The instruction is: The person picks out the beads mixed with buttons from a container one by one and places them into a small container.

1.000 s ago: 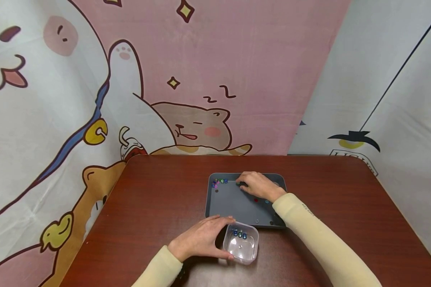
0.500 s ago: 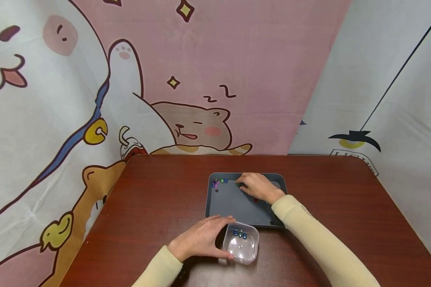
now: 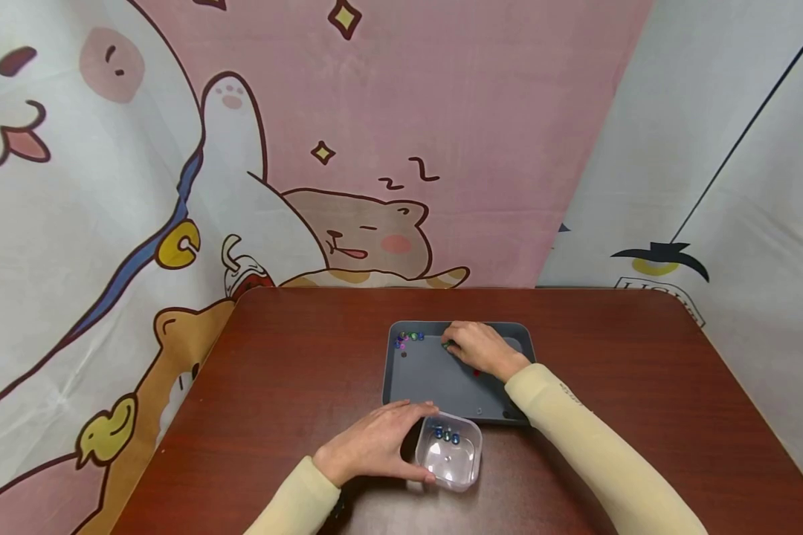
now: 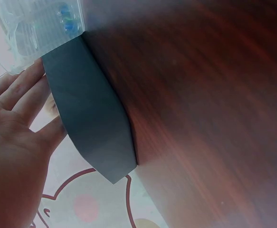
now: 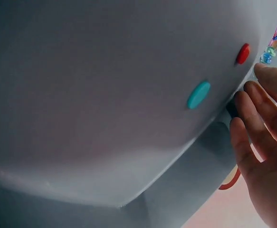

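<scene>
The left hand (image 3: 375,444) grips a clear plastic box (image 3: 465,475) from its left side, thumb at the near edge and fingers at the far edge. Several glass marbles (image 3: 447,436) lie in the box. Over the back of a grey tray (image 3: 428,383), the right hand (image 3: 480,348) has its fingers bent down at a small green thing (image 3: 447,344), apparently a marble; the fingers hide most of it. In the right wrist view, a red button (image 5: 243,53) and a teal button (image 5: 198,95) lie on the tray near the right hand.
More marbles (image 3: 413,337) cluster in the tray's back left corner, with a small dark piece (image 3: 404,355) near them. A clear piece (image 3: 479,411) and a dark piece (image 3: 506,414) lie by the tray's front wall. The brown table (image 3: 294,371) meets a printed cloth behind.
The right hand has shifted very slightly right, and its fingertips have drawn together at the small green thing. The left hand and the box have stayed in place.
</scene>
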Demonstrator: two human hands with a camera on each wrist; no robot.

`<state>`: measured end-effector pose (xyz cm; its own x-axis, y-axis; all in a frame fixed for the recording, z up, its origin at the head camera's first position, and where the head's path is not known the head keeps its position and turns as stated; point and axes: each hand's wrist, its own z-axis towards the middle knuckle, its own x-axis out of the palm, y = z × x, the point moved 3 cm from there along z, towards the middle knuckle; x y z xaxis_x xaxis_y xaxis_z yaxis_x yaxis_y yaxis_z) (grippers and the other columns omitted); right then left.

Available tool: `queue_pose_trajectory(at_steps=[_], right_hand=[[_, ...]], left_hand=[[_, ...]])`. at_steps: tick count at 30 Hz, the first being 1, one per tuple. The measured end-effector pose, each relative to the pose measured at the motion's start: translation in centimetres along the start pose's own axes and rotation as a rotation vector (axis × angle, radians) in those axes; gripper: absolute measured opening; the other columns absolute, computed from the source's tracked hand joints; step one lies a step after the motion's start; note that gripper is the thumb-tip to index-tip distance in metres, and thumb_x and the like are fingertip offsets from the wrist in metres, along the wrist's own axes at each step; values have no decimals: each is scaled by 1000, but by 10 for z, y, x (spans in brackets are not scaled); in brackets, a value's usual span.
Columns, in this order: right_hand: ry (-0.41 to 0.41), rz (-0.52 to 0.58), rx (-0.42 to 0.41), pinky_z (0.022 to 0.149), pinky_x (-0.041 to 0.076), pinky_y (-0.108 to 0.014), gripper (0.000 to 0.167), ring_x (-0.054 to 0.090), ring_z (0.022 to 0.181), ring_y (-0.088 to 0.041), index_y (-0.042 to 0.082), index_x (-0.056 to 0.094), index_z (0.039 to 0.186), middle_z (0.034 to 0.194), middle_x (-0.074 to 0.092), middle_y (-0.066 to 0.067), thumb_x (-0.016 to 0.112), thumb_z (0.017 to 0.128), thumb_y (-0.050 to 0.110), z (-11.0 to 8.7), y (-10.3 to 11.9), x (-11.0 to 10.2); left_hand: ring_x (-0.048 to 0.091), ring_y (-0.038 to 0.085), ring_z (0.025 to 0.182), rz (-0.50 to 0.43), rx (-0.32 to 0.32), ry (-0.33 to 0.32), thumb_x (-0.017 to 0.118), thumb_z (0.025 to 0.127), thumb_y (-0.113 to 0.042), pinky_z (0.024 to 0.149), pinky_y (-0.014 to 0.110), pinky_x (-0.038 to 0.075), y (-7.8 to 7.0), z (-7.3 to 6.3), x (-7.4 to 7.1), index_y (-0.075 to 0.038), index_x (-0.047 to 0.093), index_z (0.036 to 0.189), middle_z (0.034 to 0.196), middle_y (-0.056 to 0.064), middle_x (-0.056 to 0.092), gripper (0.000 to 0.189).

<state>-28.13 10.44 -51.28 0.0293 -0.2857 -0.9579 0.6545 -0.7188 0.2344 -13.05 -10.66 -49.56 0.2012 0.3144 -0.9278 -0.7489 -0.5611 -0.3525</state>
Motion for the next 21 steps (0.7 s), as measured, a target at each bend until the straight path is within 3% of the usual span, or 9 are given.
queue_pose_trajectory(at_steps=[6, 13, 21], right_hand=[[-27, 23, 13, 86, 59, -41, 18, 72, 99, -22, 8, 78, 113, 111, 72, -5, 77, 96, 14, -3, 2, -12], [-85, 34, -31, 80, 59, -41, 18, 72, 93, -21, 8, 78, 111, 110, 72, -4, 78, 95, 15, -6, 7, -29], [-136, 19, -50, 82, 59, -42, 18, 71, 97, -22, 12, 78, 109, 115, 73, -5, 79, 94, 21, -13, 12, -52]], left_hand=[[54, 17, 137, -7, 1, -1, 79, 81, -67, 115, 35, 41, 0, 0, 0, -11, 52, 148, 150, 4, 57, 91], [54, 17, 137, -15, -10, 7, 78, 81, -67, 115, 36, 42, 0, 0, 0, -12, 52, 148, 151, 4, 56, 91], [54, 17, 137, -18, -18, 10, 78, 81, -67, 115, 37, 42, 0, 0, -1, -12, 52, 148, 151, 3, 56, 90]])
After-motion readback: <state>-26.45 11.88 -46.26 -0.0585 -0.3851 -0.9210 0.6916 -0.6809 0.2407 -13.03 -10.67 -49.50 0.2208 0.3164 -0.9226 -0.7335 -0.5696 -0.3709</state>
